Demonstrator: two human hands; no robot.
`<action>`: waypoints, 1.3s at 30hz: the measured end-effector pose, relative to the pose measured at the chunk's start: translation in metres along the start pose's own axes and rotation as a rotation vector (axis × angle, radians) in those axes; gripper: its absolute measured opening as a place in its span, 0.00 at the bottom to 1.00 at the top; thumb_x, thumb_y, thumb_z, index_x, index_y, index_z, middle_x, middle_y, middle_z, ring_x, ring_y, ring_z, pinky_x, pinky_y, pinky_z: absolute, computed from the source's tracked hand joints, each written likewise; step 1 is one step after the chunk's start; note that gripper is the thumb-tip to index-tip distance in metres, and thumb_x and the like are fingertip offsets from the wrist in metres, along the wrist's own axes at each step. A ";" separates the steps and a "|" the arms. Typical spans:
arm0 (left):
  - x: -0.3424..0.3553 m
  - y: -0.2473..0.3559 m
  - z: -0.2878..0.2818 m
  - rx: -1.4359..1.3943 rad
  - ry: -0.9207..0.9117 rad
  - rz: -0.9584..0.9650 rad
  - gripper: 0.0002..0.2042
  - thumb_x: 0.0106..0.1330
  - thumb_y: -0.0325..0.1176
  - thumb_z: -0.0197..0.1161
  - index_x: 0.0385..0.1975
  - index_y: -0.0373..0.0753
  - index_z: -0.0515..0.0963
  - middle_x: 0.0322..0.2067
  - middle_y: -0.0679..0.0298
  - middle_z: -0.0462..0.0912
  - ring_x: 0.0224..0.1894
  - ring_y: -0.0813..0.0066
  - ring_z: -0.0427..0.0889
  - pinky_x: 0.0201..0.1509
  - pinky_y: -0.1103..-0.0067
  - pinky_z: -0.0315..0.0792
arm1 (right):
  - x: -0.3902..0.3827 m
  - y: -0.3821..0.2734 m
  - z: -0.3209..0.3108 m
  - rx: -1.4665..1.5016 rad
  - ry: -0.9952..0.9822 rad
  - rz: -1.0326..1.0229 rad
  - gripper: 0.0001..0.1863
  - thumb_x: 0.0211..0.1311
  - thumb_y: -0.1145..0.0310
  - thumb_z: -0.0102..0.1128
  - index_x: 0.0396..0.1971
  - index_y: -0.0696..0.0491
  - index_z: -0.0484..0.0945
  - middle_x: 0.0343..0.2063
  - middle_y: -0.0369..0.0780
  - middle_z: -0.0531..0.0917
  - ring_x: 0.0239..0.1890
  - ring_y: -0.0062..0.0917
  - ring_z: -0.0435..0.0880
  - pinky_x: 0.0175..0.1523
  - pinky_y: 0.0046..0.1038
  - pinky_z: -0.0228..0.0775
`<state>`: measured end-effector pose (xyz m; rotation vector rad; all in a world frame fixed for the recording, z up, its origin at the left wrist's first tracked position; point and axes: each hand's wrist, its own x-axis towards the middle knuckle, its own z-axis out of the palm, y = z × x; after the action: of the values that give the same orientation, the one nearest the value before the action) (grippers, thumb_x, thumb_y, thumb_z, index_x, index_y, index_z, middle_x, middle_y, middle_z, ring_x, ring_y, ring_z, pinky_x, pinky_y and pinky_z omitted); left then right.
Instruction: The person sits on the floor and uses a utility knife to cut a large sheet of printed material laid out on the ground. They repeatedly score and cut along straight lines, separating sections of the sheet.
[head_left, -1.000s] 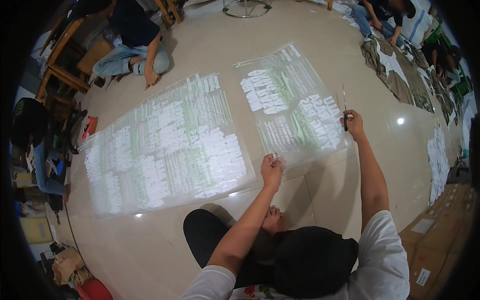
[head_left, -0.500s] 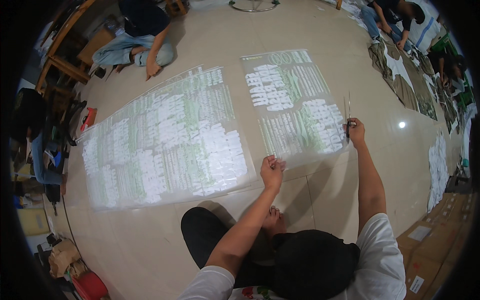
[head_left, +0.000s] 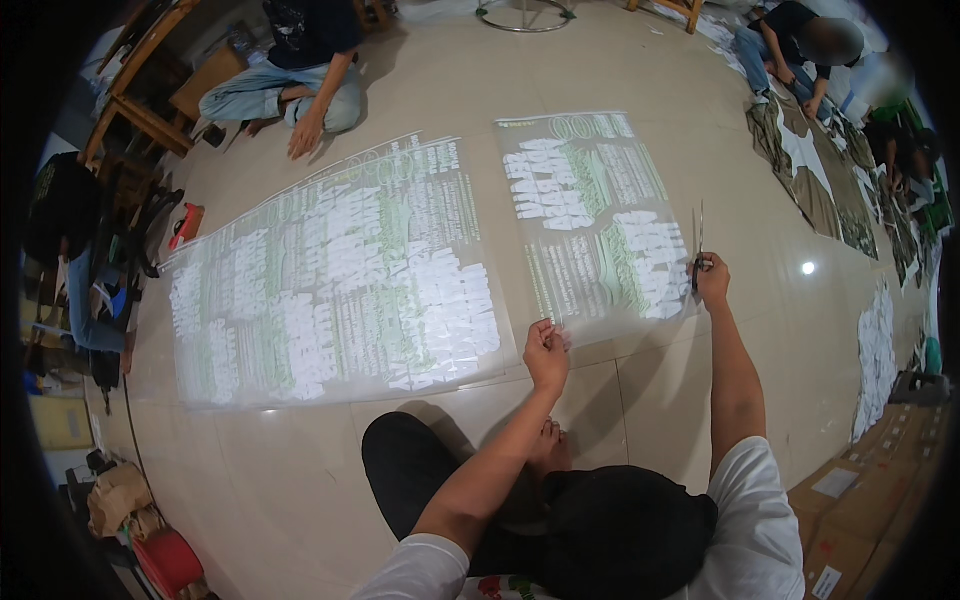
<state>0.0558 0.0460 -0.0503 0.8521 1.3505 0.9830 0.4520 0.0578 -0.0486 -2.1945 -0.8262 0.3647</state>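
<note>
My left hand [head_left: 547,350] is pinched on the lower edge of a clear plastic sheet [head_left: 590,215] printed with white and pale green lettering. My right hand [head_left: 712,283] grips long scissors [head_left: 700,235] with dark handles, blades pointing away from me, at that sheet’s right edge. To the left of it lies a wider stack of similar printed transfer sheets [head_left: 330,280], flat on the tiled floor.
Another person [head_left: 310,70] sits cross-legged beyond the stack, another [head_left: 65,230] is at far left. Co-workers [head_left: 785,60] sit top right by olive camouflage fabric [head_left: 800,170]. Cardboard boxes [head_left: 860,480] stand lower right, white scraps [head_left: 873,350] above them, wooden furniture [head_left: 140,120] upper left.
The view has shifted slightly, putting both hands and the scissors lower in the picture. The scissors stay in my right hand and my left hand stays on the sheet’s near edge.
</note>
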 end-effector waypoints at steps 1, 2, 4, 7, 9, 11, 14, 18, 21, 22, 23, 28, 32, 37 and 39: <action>0.001 0.000 0.001 0.004 0.005 0.017 0.11 0.75 0.24 0.58 0.54 0.30 0.73 0.43 0.56 0.84 0.38 0.71 0.87 0.41 0.78 0.83 | 0.002 0.001 0.000 -0.002 0.008 -0.010 0.17 0.53 0.68 0.78 0.42 0.56 0.85 0.23 0.39 0.88 0.24 0.22 0.86 0.32 0.27 0.77; 0.003 -0.001 0.001 0.008 0.011 0.035 0.11 0.75 0.24 0.58 0.53 0.30 0.73 0.42 0.57 0.84 0.37 0.73 0.86 0.40 0.78 0.83 | 0.004 0.002 0.000 -0.002 0.010 -0.008 0.17 0.53 0.67 0.78 0.42 0.56 0.86 0.23 0.39 0.89 0.24 0.22 0.86 0.32 0.27 0.77; -0.001 0.001 0.002 0.066 0.022 0.045 0.11 0.74 0.24 0.59 0.53 0.31 0.74 0.39 0.59 0.84 0.34 0.76 0.84 0.37 0.79 0.81 | 0.004 0.008 0.000 -0.009 0.009 0.005 0.17 0.53 0.67 0.79 0.42 0.55 0.86 0.24 0.40 0.89 0.24 0.23 0.86 0.32 0.28 0.77; -0.001 0.001 -0.003 0.196 0.056 0.065 0.12 0.72 0.23 0.60 0.53 0.32 0.75 0.35 0.62 0.84 0.31 0.77 0.82 0.36 0.78 0.79 | 0.010 0.010 0.006 -0.103 0.032 -0.012 0.18 0.52 0.66 0.79 0.42 0.54 0.86 0.25 0.41 0.89 0.26 0.25 0.87 0.33 0.29 0.77; 0.004 0.000 -0.011 0.254 0.103 0.089 0.13 0.70 0.23 0.60 0.53 0.33 0.77 0.34 0.62 0.85 0.31 0.76 0.81 0.39 0.76 0.79 | 0.014 0.005 0.008 -0.108 0.031 -0.053 0.18 0.52 0.66 0.79 0.42 0.53 0.86 0.26 0.42 0.89 0.28 0.27 0.89 0.35 0.30 0.78; -0.005 0.007 -0.015 0.281 0.111 0.105 0.15 0.69 0.24 0.63 0.55 0.34 0.75 0.36 0.61 0.83 0.33 0.75 0.80 0.42 0.75 0.78 | 0.005 0.004 0.008 -0.150 -0.015 -0.030 0.21 0.53 0.64 0.81 0.45 0.55 0.85 0.28 0.41 0.89 0.30 0.26 0.88 0.37 0.29 0.79; -0.023 0.024 -0.008 0.197 0.095 0.150 0.18 0.68 0.25 0.64 0.57 0.36 0.72 0.40 0.60 0.81 0.37 0.74 0.79 0.43 0.75 0.77 | 0.013 0.017 -0.026 -0.376 0.183 -0.163 0.22 0.55 0.63 0.80 0.46 0.56 0.84 0.29 0.42 0.90 0.32 0.26 0.89 0.39 0.29 0.80; -0.054 0.000 -0.077 -0.003 0.352 0.086 0.19 0.67 0.25 0.66 0.56 0.36 0.71 0.43 0.61 0.78 0.39 0.73 0.77 0.43 0.74 0.76 | -0.053 -0.029 -0.021 -0.179 0.276 -0.148 0.22 0.58 0.63 0.78 0.48 0.56 0.82 0.26 0.40 0.86 0.27 0.23 0.84 0.35 0.27 0.75; -0.068 -0.013 -0.124 -0.176 0.586 -0.231 0.15 0.68 0.30 0.67 0.49 0.38 0.71 0.39 0.65 0.77 0.37 0.74 0.76 0.42 0.75 0.76 | -0.122 -0.052 -0.015 -0.025 0.150 -0.197 0.21 0.60 0.64 0.77 0.48 0.55 0.80 0.22 0.39 0.82 0.24 0.22 0.78 0.30 0.28 0.70; -0.065 -0.008 -0.132 -0.265 0.550 -0.346 0.13 0.69 0.30 0.67 0.48 0.38 0.71 0.39 0.65 0.77 0.37 0.74 0.77 0.42 0.75 0.76 | -0.144 -0.054 -0.009 -0.012 0.074 -0.216 0.20 0.60 0.64 0.76 0.48 0.55 0.80 0.21 0.38 0.80 0.23 0.21 0.75 0.30 0.27 0.69; -0.060 -0.002 -0.137 -0.349 0.515 -0.457 0.12 0.70 0.31 0.66 0.46 0.39 0.71 0.38 0.65 0.77 0.37 0.74 0.78 0.42 0.75 0.76 | -0.169 -0.061 -0.001 0.074 -0.065 -0.238 0.20 0.60 0.65 0.77 0.48 0.55 0.80 0.22 0.39 0.81 0.23 0.20 0.77 0.30 0.27 0.70; -0.034 0.015 -0.157 -0.609 0.334 -0.477 0.04 0.77 0.32 0.58 0.41 0.41 0.72 0.33 0.66 0.77 0.37 0.75 0.83 0.36 0.77 0.79 | -0.291 -0.133 0.072 0.191 -0.498 -0.243 0.20 0.58 0.63 0.78 0.45 0.55 0.81 0.23 0.39 0.85 0.23 0.19 0.81 0.32 0.27 0.74; -0.030 0.023 -0.148 -0.613 0.383 -0.490 0.04 0.78 0.32 0.57 0.41 0.40 0.73 0.30 0.67 0.80 0.31 0.76 0.82 0.32 0.79 0.78 | -0.316 -0.159 0.114 0.311 -0.535 -0.140 0.26 0.56 0.61 0.81 0.46 0.61 0.79 0.23 0.39 0.86 0.25 0.18 0.84 0.32 0.23 0.75; -0.032 0.021 -0.158 -0.644 0.370 -0.475 0.04 0.78 0.32 0.57 0.44 0.41 0.77 0.35 0.69 0.82 0.35 0.78 0.82 0.40 0.79 0.78 | -0.330 -0.178 0.146 0.630 -0.679 0.244 0.26 0.59 0.59 0.79 0.44 0.64 0.79 0.25 0.42 0.86 0.26 0.21 0.85 0.29 0.23 0.75; -0.033 0.020 -0.159 -0.676 0.388 -0.490 0.03 0.77 0.31 0.58 0.44 0.41 0.78 0.34 0.70 0.81 0.36 0.79 0.81 0.40 0.79 0.78 | -0.328 -0.184 0.151 0.678 -0.683 0.279 0.27 0.59 0.60 0.79 0.46 0.65 0.78 0.28 0.43 0.86 0.27 0.23 0.87 0.30 0.23 0.77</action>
<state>-0.1033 0.0143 -0.0287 -0.1854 1.3218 1.1332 0.0500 0.0180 -0.0149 -1.5265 -0.5967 1.3666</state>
